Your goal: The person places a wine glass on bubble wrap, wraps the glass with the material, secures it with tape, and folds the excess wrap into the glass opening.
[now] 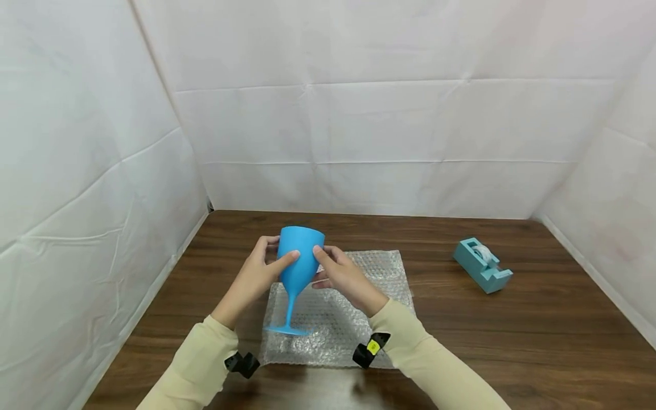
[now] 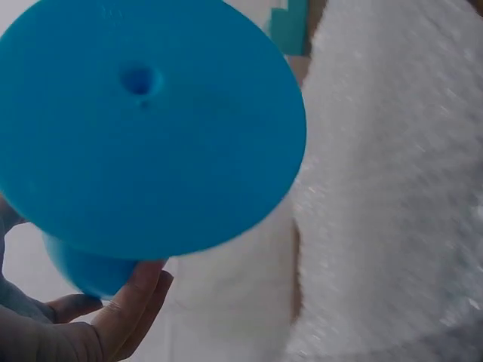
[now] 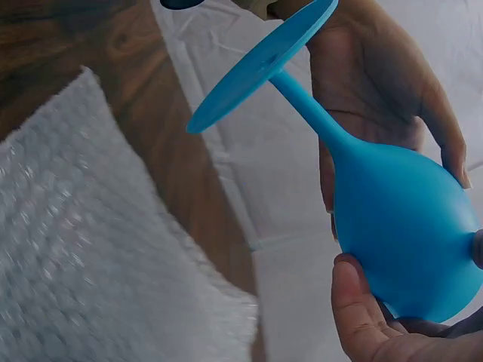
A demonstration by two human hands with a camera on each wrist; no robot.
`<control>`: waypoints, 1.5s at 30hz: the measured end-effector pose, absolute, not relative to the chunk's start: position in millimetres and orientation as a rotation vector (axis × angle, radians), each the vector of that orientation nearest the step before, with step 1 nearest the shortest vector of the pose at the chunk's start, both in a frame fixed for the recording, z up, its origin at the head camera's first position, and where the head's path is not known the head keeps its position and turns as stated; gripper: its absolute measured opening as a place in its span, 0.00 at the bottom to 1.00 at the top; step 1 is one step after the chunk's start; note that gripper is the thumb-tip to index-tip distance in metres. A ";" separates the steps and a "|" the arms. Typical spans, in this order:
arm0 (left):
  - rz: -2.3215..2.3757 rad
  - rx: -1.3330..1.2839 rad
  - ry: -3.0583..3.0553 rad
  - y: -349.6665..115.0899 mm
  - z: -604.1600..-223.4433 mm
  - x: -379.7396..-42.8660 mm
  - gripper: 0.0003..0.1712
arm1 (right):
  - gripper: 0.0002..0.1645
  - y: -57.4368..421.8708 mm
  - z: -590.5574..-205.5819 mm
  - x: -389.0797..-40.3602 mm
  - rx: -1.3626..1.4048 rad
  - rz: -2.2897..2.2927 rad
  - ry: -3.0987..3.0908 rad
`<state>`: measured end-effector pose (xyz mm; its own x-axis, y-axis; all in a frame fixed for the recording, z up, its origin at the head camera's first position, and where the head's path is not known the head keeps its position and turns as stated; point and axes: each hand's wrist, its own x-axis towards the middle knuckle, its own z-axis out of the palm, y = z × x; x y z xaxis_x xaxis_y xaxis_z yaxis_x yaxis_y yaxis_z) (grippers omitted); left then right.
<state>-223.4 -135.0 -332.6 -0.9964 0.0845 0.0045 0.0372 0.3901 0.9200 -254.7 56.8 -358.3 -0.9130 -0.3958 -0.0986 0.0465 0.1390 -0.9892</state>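
A blue wine goblet [image 1: 299, 256] is held up over the table, its bowl at the top and its foot tilted toward the lower left. My left hand [image 1: 261, 276] grips the left side of the bowl, thumb across the front. On the bowl's other side my right hand [image 1: 349, 279] holds it with the thumb near the rim and the fingers behind. The goblet's round foot [image 2: 151, 143] fills much of the left wrist view and hides part of the bowl. In the right wrist view, stem and bowl [image 3: 407, 226] show between both hands.
Beneath the goblet a sheet of bubble wrap [image 1: 338, 327] lies flat on the dark wooden table [image 1: 553, 330]. A teal tape dispenser [image 1: 482, 266] with a roll of tape stands at the right. White cloth walls [image 1: 384, 125] enclose the table at the back and sides.
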 end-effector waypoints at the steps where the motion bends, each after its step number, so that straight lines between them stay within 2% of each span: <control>1: 1.706 0.101 2.574 -136.7 -335.6 -224.9 0.41 | 0.49 54.2 -362.5 -256.7 -0.326 -1.820 2.082; 23: 1.726 -0.090 2.372 -156.2 -396.2 -261.6 0.39 | 0.46 23.8 -414.0 -283.1 -0.114 -1.766 1.954; 45: 1.557 -0.141 2.453 -160.6 -405.5 -273.0 0.42 | 0.43 19.5 -422.3 -292.0 -0.075 -1.676 1.956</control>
